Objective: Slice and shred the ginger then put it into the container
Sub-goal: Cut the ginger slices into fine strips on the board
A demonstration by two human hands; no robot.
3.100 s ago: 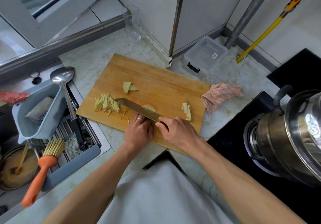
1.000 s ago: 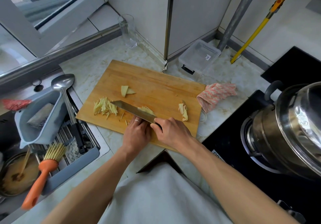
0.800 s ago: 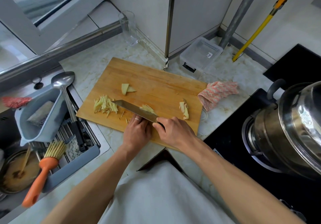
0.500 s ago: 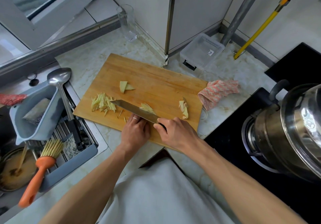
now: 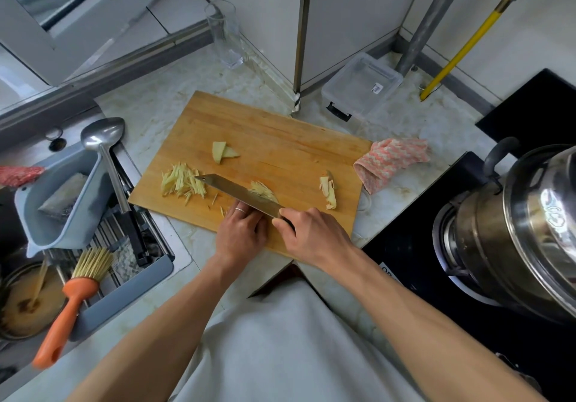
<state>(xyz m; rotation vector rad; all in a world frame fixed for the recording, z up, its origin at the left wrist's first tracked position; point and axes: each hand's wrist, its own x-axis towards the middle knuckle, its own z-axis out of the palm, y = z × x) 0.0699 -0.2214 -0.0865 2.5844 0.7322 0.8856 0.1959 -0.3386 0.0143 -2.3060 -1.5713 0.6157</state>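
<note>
The right hand point(image 5: 311, 236) grips the dark handle of the long shiny steel knife point(image 5: 240, 194), and the left hand point(image 5: 241, 230) has its fingers curled down on the thin pale yellow ginger slices point(image 5: 263, 190) under the blade. To cut well, keep fingertips tucked back and make thin, even cuts — the ginger looks stringy. A heap of fine shreds point(image 5: 182, 181) lies on the flat wooden cutting board point(image 5: 280, 139). The clear plastic container point(image 5: 363, 85) waits on the desk behind it.
</note>
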